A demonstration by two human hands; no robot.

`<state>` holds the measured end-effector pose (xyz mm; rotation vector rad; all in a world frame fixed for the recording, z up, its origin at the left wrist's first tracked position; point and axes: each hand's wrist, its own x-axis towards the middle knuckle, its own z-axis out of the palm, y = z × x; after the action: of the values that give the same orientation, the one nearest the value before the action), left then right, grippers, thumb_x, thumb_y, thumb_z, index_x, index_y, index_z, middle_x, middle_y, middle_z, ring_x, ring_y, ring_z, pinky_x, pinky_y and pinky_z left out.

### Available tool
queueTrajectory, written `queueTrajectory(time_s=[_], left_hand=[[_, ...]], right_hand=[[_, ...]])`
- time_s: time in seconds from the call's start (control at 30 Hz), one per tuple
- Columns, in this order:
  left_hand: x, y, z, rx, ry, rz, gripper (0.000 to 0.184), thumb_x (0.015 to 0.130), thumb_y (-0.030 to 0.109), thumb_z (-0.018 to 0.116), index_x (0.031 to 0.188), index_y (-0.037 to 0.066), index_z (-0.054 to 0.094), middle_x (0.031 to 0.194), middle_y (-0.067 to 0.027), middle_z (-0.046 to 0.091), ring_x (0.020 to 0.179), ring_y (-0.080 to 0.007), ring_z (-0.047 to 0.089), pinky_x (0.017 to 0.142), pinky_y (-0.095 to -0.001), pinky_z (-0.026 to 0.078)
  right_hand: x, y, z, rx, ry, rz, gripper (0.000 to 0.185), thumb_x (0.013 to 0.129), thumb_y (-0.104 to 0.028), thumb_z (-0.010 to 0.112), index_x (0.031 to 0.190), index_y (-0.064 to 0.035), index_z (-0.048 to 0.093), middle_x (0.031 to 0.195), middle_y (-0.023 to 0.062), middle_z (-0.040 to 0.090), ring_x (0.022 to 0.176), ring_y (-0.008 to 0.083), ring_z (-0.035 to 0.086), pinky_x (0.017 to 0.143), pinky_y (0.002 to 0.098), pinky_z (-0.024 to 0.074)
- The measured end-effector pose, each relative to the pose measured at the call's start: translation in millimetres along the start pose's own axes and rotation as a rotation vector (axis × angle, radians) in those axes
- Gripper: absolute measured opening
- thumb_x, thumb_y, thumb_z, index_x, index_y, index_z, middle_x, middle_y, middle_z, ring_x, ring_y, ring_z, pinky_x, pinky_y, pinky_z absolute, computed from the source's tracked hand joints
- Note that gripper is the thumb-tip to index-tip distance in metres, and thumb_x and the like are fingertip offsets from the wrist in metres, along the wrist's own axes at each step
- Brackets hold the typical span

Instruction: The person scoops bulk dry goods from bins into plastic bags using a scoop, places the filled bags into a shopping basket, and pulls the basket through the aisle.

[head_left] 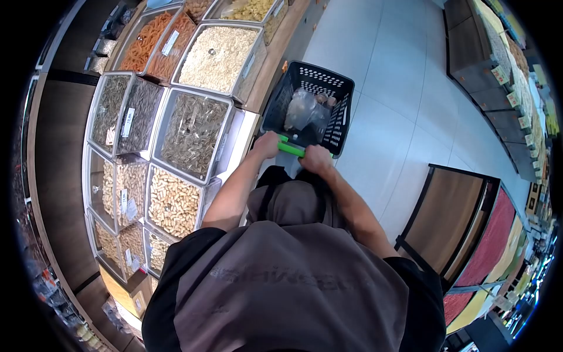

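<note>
A black shopping cart basket (343,130) with perforated walls stands in front of my body. Across its near side runs a bright green handle (291,148). My left hand (267,145) is wrapped round the left end of this handle, and my right hand (316,158) grips it toward the right end. Inside the basket lies a clear plastic bag (302,111); its contents are hard to make out. A few small brownish items (326,100) sit beside the bag at the far right of the basket.
Close on my left stand clear bins of peanuts (172,199), dark striped seeds (193,135), pale seeds (218,58) and orange sticks (148,41). Tiled floor (393,88) runs ahead and right. A wooden-sided display stand (448,217) is at right, with shelves (492,88) beyond.
</note>
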<state>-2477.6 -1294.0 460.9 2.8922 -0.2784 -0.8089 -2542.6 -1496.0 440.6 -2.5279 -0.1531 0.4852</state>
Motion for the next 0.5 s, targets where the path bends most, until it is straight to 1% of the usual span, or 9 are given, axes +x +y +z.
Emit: queueTrajectory(time_s=[0.03, 0.07, 0.1, 0.2, 0.3, 0.4, 0.43, 0.47, 0.5], left_hand=[[-3, -4, 6, -0.07, 0.03, -0.027, 0.019, 0.078, 0.007, 0.064, 0.093, 0.01, 0.075, 0.106, -0.0185, 0.068, 0.103, -0.035, 0.065, 0.086, -0.0451, 0.053], [-7, -7, 11, -0.08, 0.188, 0.042, 0.017, 0.079, 0.006, 0.063, 0.09, 0.009, 0.075, 0.105, -0.0194, 0.068, 0.103, -0.0354, 0.065, 0.087, -0.0458, 0.052], [-5, -8, 13, -0.081, 0.199, 0.035, 0.017, 0.079, 0.006, 0.063, 0.09, 0.009, 0.075, 0.105, -0.0194, 0.068, 0.103, -0.0354, 0.065, 0.087, -0.0458, 0.052], [-11, 2, -5, -0.064, 0.03, 0.028, 0.021, 0.079, 0.003, 0.06, 0.094, 0.009, 0.073, 0.109, -0.0196, 0.067, 0.105, -0.0359, 0.064, 0.09, -0.0443, 0.051], [0, -25, 34, -0.048, 0.096, 0.072, 0.021, 0.079, 0.003, 0.059, 0.094, 0.009, 0.072, 0.113, -0.0187, 0.065, 0.107, -0.0354, 0.063, 0.091, -0.043, 0.05], [-25, -14, 8, -0.053, 0.037, 0.111, 0.024, 0.077, 0.001, 0.057, 0.094, 0.009, 0.072, 0.118, -0.0172, 0.062, 0.111, -0.0347, 0.061, 0.094, -0.0422, 0.049], [-23, -16, 8, -0.06, 0.038, 0.117, 0.026, 0.076, 0.001, 0.056, 0.095, 0.01, 0.072, 0.119, -0.0168, 0.061, 0.111, -0.0345, 0.06, 0.096, -0.0421, 0.048], [-21, -21, 10, -0.028, 0.115, 0.191, 0.027, 0.075, 0.0, 0.056, 0.095, 0.009, 0.072, 0.116, -0.0173, 0.062, 0.109, -0.0349, 0.06, 0.095, -0.0426, 0.048], [-14, -24, 5, -0.03, 0.119, 0.198, 0.027, 0.075, 0.0, 0.056, 0.095, 0.009, 0.072, 0.116, -0.0173, 0.062, 0.109, -0.0349, 0.06, 0.095, -0.0426, 0.048]], right_hand=[[-5, -3, -4, 0.011, 0.0, -0.011, 0.034, 0.077, -0.033, 0.064, 0.084, -0.0014, 0.074, 0.087, 0.0236, 0.07, 0.086, 0.039, 0.069, 0.08, 0.0464, 0.0562], [-6, -4, -5, 0.016, -0.009, -0.021, 0.034, 0.077, -0.033, 0.064, 0.083, -0.001, 0.074, 0.087, 0.0238, 0.07, 0.085, 0.0392, 0.069, 0.08, 0.0464, 0.0562], [-5, -5, -8, 0.021, -0.016, -0.034, 0.034, 0.077, -0.033, 0.064, 0.083, -0.0007, 0.074, 0.087, 0.024, 0.07, 0.085, 0.0393, 0.069, 0.08, 0.0465, 0.0563], [2, 3, 5, 0.063, -0.014, -0.046, 0.038, 0.079, -0.037, 0.064, 0.081, -0.0002, 0.073, 0.085, 0.0243, 0.07, 0.082, 0.0403, 0.069, 0.078, 0.0476, 0.0557], [-3, 3, 9, 0.074, -0.062, -0.053, 0.045, 0.081, -0.044, 0.063, 0.079, -0.0001, 0.072, 0.084, 0.0245, 0.069, 0.082, 0.04, 0.069, 0.079, 0.0482, 0.0543], [-2, 2, 22, 0.124, -0.126, -0.022, 0.046, 0.081, -0.044, 0.063, 0.08, 0.0006, 0.072, 0.084, 0.0253, 0.069, 0.084, 0.0406, 0.068, 0.08, 0.0482, 0.054], [-2, -1, 16, 0.137, -0.173, -0.024, 0.043, 0.081, -0.04, 0.062, 0.083, 0.0011, 0.072, 0.087, 0.0251, 0.069, 0.085, 0.0406, 0.069, 0.08, 0.0486, 0.0542], [2, -5, 9, 0.146, -0.208, -0.03, 0.04, 0.08, -0.037, 0.061, 0.086, 0.0016, 0.072, 0.089, 0.0249, 0.07, 0.086, 0.0407, 0.069, 0.08, 0.049, 0.0544], [8, -7, 5, 0.141, -0.202, -0.026, 0.04, 0.08, -0.037, 0.061, 0.086, 0.0016, 0.072, 0.089, 0.0249, 0.07, 0.086, 0.0407, 0.069, 0.08, 0.049, 0.0544]])
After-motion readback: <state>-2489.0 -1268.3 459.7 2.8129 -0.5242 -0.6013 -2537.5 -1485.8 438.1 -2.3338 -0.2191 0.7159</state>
